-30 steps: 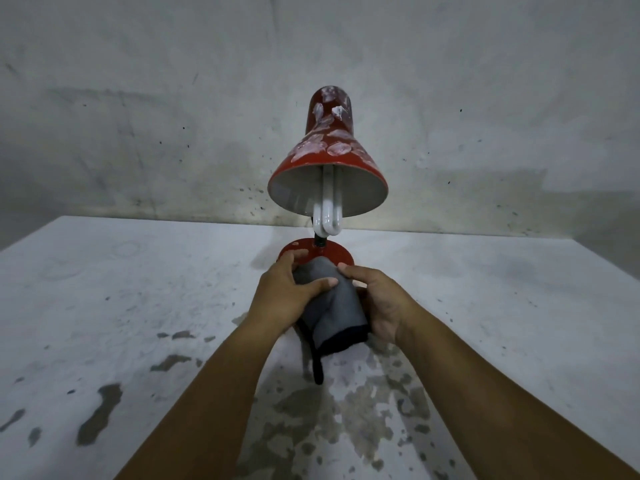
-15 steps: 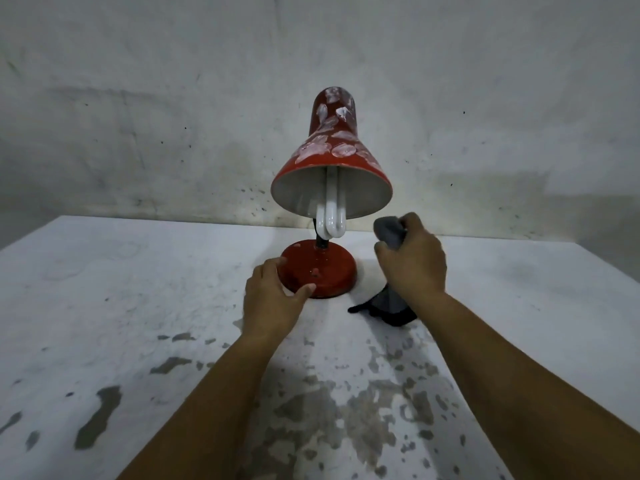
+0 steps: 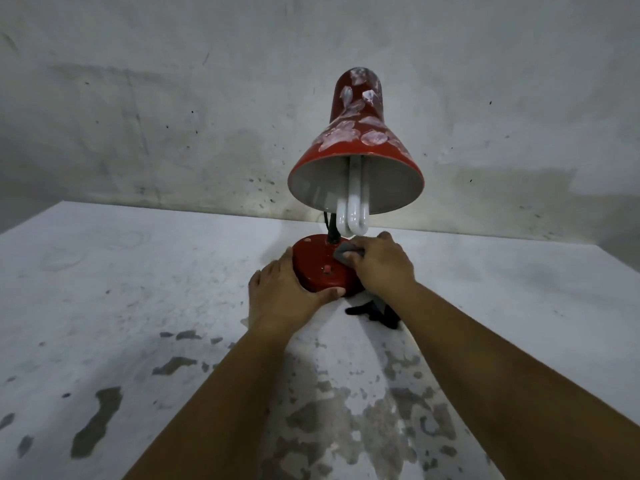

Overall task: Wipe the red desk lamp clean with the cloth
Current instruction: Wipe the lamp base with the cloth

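your red desk lamp [image 3: 349,161] stands on the white tabletop [image 3: 121,289] near the wall, shade tilted toward you with the bulb [image 3: 353,209] showing. your left hand [image 3: 280,299] curls its grip around the near-left edge of the round base [image 3: 318,268]. your right hand [image 3: 381,265] clutches the grey cloth [image 3: 344,254], pressing it onto the base's right side; its dark tail trails on the tabletop.

My right hand [image 3: 381,263] hid most of the grey cloth [image 3: 344,255], so I saw only a small bit and a dark end by my wrist. The lamp's shade [image 3: 356,161] hid the top of its black neck [image 3: 333,230]. The bottom edge cut off both my arms.
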